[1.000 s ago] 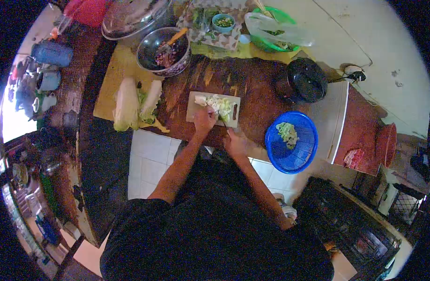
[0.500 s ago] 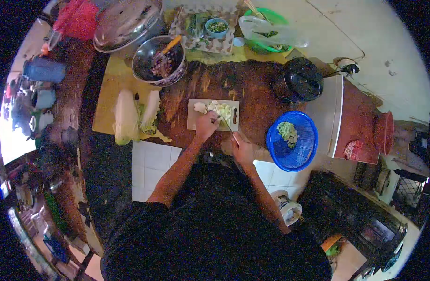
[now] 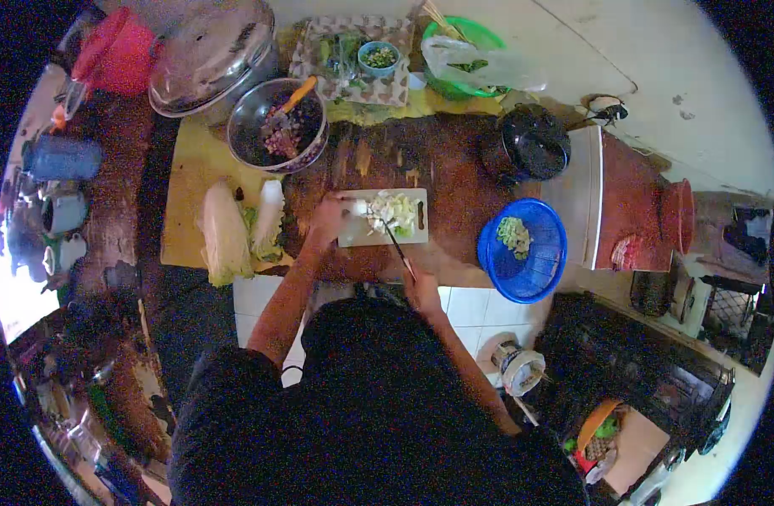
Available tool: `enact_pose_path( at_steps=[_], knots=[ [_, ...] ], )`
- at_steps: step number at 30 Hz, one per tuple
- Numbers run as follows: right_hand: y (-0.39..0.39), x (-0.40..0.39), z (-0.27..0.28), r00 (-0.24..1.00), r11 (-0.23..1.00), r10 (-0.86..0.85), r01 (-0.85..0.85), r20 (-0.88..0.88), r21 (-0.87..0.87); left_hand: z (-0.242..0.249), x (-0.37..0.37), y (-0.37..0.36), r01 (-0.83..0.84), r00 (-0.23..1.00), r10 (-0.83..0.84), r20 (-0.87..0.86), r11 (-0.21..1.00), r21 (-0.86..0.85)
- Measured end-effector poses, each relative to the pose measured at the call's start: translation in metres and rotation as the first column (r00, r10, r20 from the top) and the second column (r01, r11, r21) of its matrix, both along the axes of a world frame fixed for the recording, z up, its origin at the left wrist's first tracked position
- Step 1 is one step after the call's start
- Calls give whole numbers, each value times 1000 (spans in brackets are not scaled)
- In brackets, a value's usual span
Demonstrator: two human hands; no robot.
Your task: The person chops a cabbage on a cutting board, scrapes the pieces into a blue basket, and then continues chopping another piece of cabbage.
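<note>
A white cutting board (image 3: 412, 235) lies near the table's front edge, with chopped pale-green and white cabbage (image 3: 393, 208) on it. My right hand (image 3: 422, 292) is closed around the handle of a knife (image 3: 397, 245), its blade angled up and left into the chopped pieces. At the board's left edge is my left hand (image 3: 325, 221), beside a white chunk at the left of the pile. Blur hides whether its fingers touch that chunk. Left of the board lie a whole napa cabbage (image 3: 226, 228) and a smaller cabbage piece (image 3: 269, 221).
A blue colander (image 3: 488, 251) with chopped greens stands right of the board. Behind are a bowl (image 3: 313, 150) with an orange-handled utensil, a lidded pot (image 3: 206, 63), an egg tray (image 3: 319, 91), a green basin (image 3: 492, 35) and a black pot (image 3: 534, 143).
My left hand has moved left, from over the cabbage pile to the board's left edge. The knife and my right hand have shifted slightly left and down. The camera view has shifted a little.
</note>
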State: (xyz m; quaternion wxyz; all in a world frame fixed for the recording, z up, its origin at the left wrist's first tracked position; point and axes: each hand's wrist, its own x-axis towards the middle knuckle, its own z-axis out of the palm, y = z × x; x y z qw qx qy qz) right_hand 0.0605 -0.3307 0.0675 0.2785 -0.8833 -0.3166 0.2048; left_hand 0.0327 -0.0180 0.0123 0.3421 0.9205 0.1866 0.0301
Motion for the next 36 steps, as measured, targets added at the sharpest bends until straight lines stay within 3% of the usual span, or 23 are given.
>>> enact_pose_path(
  at_steps=[3,6,9,12,15,18,20,23,24,27,30,31,33,36],
  knots=[
    [29,0,2,998,995,-64,65,-17,81,8,-9,6,14,997,-8,-80,997,70],
    [65,3,40,995,998,-18,11,-94,-67,24,-18,7,4,992,-1,-126,1000,26],
    [85,-2,22,997,974,17,-34,-77,-224,0,-34,9,-11,994,17,106,998,-63],
    [84,-19,-21,996,995,-35,43,-81,89,12,-34,-4,-110,993,110,-31,994,4],
    [97,-22,-6,998,986,-8,-3,-68,-166,7,-33,-11,-138,981,140,134,990,-21],
    [102,-24,-11,987,984,0,-29,-160,-176,7,-33,-12,-150,966,159,206,987,-57],
    [102,-26,-18,957,992,-88,61,-276,-108,5,-32,-14,-166,974,174,149,984,-65],
    [99,-31,-47,976,989,-94,69,-194,-130,8,-33,-15,-180,973,191,131,980,-90],
    [102,-32,-43,990,986,-75,55,-123,-158,9,-34,-15,-179,972,192,138,979,-101],
    [107,-38,-24,983,986,-129,112,-134,-126,8,-34,-16,-181,981,184,63,982,-52],
    [83,-53,-62,992,991,-118,120,-51,53,3,-32,-18,-186,969,192,156,981,-54],
    [77,-55,-62,992,993,-118,119,-41,27,-2,-30,-18,-187,965,190,181,982,-37],
    [60,-64,-60,993,993,-113,112,-33,-32,-11,-34,-20,-195,957,191,217,981,-5],
    [68,-55,-28,971,987,-163,161,-178,-26,-5,-34,-19,-172,959,179,220,984,-51]
  ],
)
